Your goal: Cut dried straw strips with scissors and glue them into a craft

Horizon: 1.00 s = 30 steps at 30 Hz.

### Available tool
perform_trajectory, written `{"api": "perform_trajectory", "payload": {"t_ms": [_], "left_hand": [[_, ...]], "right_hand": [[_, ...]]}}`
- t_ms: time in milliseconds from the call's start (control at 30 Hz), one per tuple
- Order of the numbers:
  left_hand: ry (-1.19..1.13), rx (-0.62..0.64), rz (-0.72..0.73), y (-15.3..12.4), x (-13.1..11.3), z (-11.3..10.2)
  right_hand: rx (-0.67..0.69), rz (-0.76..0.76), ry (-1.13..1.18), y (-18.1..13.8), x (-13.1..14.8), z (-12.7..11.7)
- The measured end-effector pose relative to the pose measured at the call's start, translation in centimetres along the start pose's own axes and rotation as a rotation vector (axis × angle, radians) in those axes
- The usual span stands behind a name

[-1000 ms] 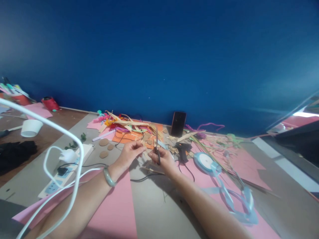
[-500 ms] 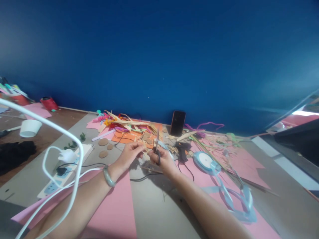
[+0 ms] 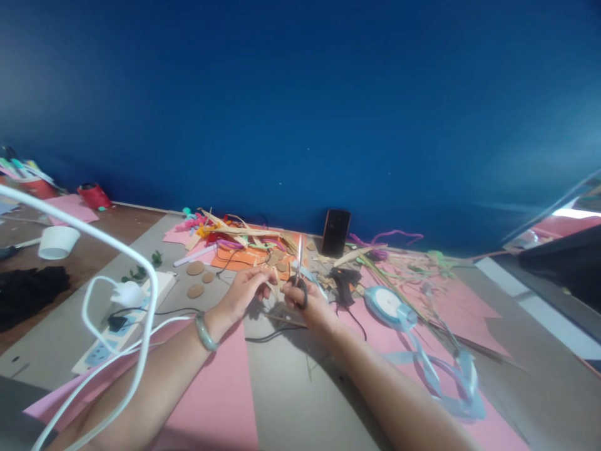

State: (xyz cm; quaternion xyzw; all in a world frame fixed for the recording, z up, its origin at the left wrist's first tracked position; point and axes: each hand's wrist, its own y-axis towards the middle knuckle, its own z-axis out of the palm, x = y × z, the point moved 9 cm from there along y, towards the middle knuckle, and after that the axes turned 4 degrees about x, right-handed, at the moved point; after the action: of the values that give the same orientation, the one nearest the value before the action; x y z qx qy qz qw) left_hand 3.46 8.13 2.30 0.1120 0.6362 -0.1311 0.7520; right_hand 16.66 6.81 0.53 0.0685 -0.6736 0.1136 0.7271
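Note:
My right hand [image 3: 312, 302] is closed round the dark handles of a pair of scissors [image 3: 299, 275], whose blades point up and away from me. My left hand [image 3: 246, 289], with a pale green bangle [image 3: 205, 332] on its wrist, pinches a thin tan strip [image 3: 273, 289] just left of the blades. Both hands hover over the grey table [image 3: 282, 388] between two pink paper sheets [image 3: 220, 388].
A roll of light blue ribbon [image 3: 385, 305] with a loose tail [image 3: 451, 382] lies right of my hands, beside a black glue gun [image 3: 344, 282]. Behind are orange paper [image 3: 244, 255] with craft scraps and a standing phone [image 3: 336, 232]. A power strip [image 3: 122, 313] and white cable [image 3: 141, 351] lie left.
The scissors have tipped more upright and shifted slightly right, the handles turning in my right hand. My left hand keeps its pinch in nearly the same place.

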Motion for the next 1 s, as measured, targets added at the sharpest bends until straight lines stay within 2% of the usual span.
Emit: {"api": "perform_trajectory", "payload": {"t_ms": [200, 267, 500, 733, 867, 1000], "left_hand": [[-0.110, 0.131, -0.043, -0.4, 0.0, 1.3], [-0.148, 0.161, -0.039, -0.5, -0.1, 1.5], [-0.173, 0.144, 0.016, -0.2, -0.5, 1.3], [-0.163, 0.135, 0.028, 0.0, -0.2, 1.0], [-0.155, 0.083, 0.025, 0.1, 0.0, 0.4], [-0.169, 0.033, 0.038, 0.3, 0.0, -0.3]], "right_hand": [[0.164, 0.050, 0.082, -0.3, 0.3, 1.7], [0.177, 0.069, 0.120, -0.5, 0.4, 2.0], [0.184, 0.115, 0.230, -0.6, 0.3, 2.4], [0.219, 0.127, 0.246, -0.7, 0.6, 2.6], [0.197, 0.099, 0.167, -0.6, 0.6, 2.2], [0.177, 0.069, -0.089, -0.5, 1.1, 1.3]]}}
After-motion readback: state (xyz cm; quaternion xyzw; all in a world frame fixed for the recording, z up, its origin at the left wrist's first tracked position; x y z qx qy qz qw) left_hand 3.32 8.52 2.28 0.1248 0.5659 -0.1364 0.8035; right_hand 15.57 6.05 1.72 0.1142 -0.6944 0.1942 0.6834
